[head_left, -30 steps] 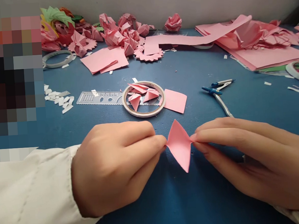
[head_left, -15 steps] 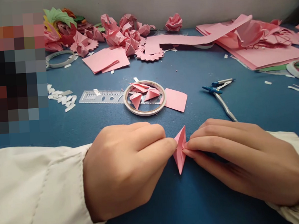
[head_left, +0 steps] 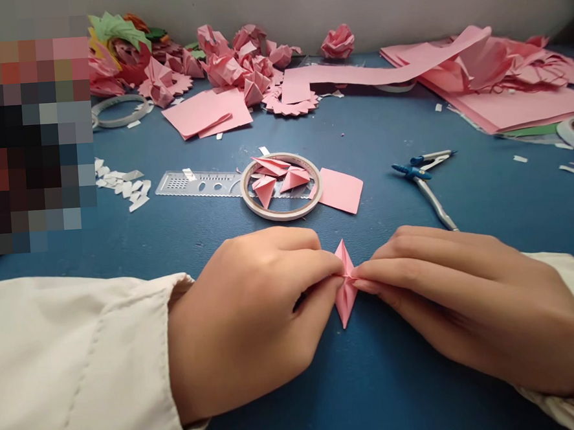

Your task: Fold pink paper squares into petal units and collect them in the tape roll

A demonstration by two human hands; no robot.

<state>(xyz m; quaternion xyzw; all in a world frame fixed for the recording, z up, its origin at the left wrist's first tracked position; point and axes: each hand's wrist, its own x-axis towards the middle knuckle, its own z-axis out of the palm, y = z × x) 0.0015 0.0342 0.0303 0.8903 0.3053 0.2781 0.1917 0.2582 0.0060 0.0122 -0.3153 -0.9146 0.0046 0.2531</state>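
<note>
Between my two hands is a small folded pink paper piece (head_left: pixel 345 302), diamond-shaped, with one point away from me and one toward me. My left hand (head_left: pixel 259 320) pinches its left side between thumb and forefinger. From the other side, my right hand (head_left: pixel 467 301) pinches its right edge with the fingertips. Just beyond the hands lies a roll of double-sided tape (head_left: pixel 283 216), ringing several folded pink paper pieces (head_left: pixel 294 178). A flat pink paper square (head_left: pixel 342 191) lies against the roll's right side.
A clear plastic ruler (head_left: pixel 178 184) runs under the tape roll. White paper scraps (head_left: pixel 132 189) lie to the left, a blue-and-silver compass (head_left: pixel 429 193) to the right. Pink paper flowers (head_left: pixel 229 69) and pink sheets (head_left: pixel 514 107) are heaped along the back. The upper left is pixelated.
My left thumb and forefinger have shifted onto the middle of the folded piece's left side. Its middle is now pinched narrower and it stands more symmetrical. The view has moved slightly.
</note>
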